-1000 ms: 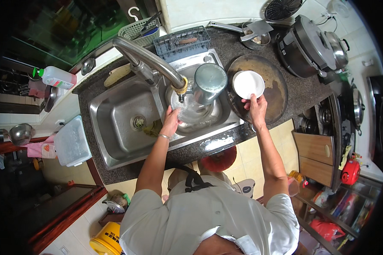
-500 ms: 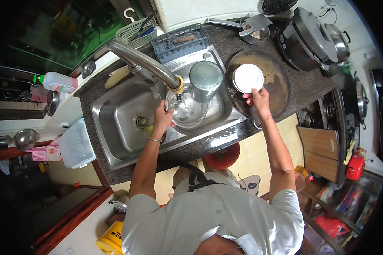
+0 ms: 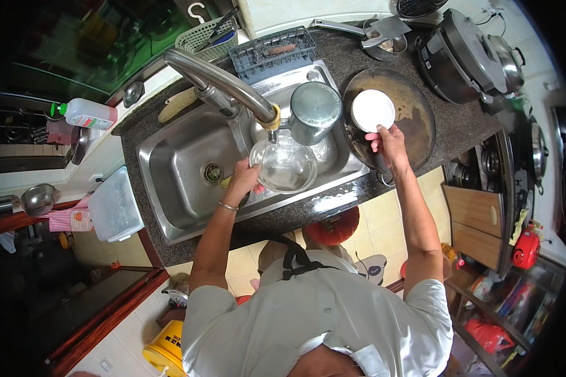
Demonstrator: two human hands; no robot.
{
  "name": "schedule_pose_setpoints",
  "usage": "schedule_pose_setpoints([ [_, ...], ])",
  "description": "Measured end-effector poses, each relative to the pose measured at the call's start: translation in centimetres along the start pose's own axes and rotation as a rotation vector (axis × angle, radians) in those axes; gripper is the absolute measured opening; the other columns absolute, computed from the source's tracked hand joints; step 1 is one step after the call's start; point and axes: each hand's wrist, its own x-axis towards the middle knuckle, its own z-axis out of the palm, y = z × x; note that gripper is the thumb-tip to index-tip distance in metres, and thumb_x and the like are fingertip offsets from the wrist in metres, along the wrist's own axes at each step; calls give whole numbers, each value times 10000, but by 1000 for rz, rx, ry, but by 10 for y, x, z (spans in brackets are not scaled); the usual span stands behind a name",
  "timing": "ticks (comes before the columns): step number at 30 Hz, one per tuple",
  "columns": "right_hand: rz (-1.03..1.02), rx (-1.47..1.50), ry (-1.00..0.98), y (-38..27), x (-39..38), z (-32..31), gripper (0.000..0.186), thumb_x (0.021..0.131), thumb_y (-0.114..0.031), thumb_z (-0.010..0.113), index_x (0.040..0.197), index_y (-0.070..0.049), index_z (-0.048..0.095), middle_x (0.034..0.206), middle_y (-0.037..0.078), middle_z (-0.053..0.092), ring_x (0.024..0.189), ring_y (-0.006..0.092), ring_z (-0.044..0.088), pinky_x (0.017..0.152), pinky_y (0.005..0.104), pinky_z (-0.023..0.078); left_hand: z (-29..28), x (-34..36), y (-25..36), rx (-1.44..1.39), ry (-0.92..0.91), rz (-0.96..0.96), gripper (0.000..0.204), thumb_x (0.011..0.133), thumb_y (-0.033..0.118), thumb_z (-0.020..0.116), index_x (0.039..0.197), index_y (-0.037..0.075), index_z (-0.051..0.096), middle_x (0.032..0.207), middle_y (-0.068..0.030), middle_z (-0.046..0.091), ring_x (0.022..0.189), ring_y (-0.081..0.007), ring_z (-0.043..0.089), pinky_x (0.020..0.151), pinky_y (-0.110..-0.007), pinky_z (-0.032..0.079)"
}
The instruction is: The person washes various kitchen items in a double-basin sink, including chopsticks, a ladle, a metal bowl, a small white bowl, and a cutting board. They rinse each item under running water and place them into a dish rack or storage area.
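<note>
My left hand grips the left rim of a clear glass bowl. The bowl is over the right sink basin, below the tap's spout. On the right, my right hand pinches the near edge of a white bowl, its rim in my thumb and fingers. Whether a second bowl is stacked under it I cannot tell now. That white bowl lies over a wide, round, brown-stained pan or lid on the counter. A tinted jug with a handle stands in the right basin, beside the glass bowl.
The steel left basin has a drain with scraps in it. Behind the sink stand a grey rack and a basket of utensils. A saucepan and a large dark cooker occupy the counter's back right.
The view has shifted slightly. My left hand and the glass bowl have come a little nearer to me. The white bowl in my right hand stays over the brown pan or lid.
</note>
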Motion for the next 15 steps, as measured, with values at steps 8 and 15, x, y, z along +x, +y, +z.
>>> schedule_pose_setpoints([
  [8,63,112,-37,2,1,-4,297,913,-86,468,1192,9,430,751,135,650,494,101,513,453,231,445,-12,0,-1,152,416,672,332,867,68,529,1195,20,507,956,-155,636,895,-229,627,766,-305,468],
  [15,105,147,-40,0,3,-3,300,907,-92,498,1181,11,431,762,140,647,490,101,508,440,230,438,31,65,-30,-878,73,443,198,908,124,573,1087,76,502,938,-26,608,791,-118,570,664,-298,494],
])
